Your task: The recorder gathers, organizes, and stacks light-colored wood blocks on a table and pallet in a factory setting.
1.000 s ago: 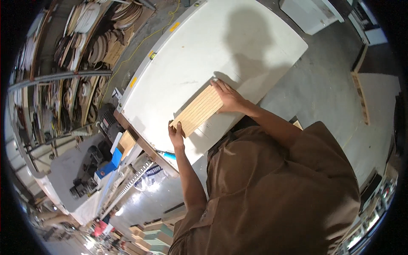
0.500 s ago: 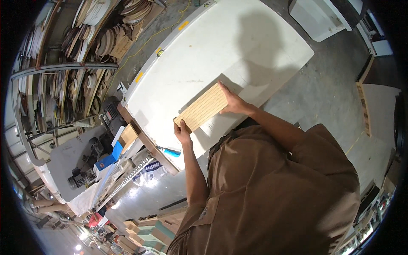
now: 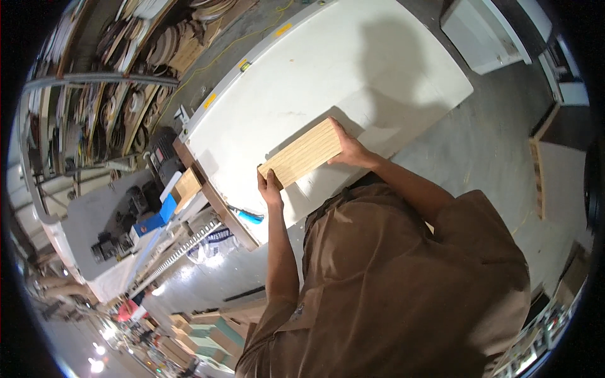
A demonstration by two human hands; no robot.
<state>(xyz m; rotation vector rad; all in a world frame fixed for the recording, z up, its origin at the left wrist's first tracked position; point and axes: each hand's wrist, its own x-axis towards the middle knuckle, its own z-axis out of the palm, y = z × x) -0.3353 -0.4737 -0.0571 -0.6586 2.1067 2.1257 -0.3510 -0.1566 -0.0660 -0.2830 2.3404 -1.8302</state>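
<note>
Between my two hands is a short wooden board (image 3: 301,153), pale with straight grain lines, held over the white tabletop (image 3: 252,113). My left hand (image 3: 270,187) grips its near left end, thumb on the upper face and fingers around the edge. At the other end my right hand (image 3: 348,148) is closed on the short side, fingers along the far edge and partly hidden. The board casts a shadow on the table behind it. A blue-handled tool (image 3: 250,217) lies at the table's left corner, near my left forearm.
A long spirit level (image 3: 230,79) lies along the table's far edge. Shelves of curved offcuts (image 3: 123,113) stand at the left, beside a grey machine (image 3: 104,220). A blue box (image 3: 157,217) and a bag (image 3: 214,242) are left of the table. A white cabinet (image 3: 482,38) stands far right.
My view has turned slightly, so the surroundings shift in the picture. Both hands keep hold of the wooden board, which looks a little more level across the picture.
</note>
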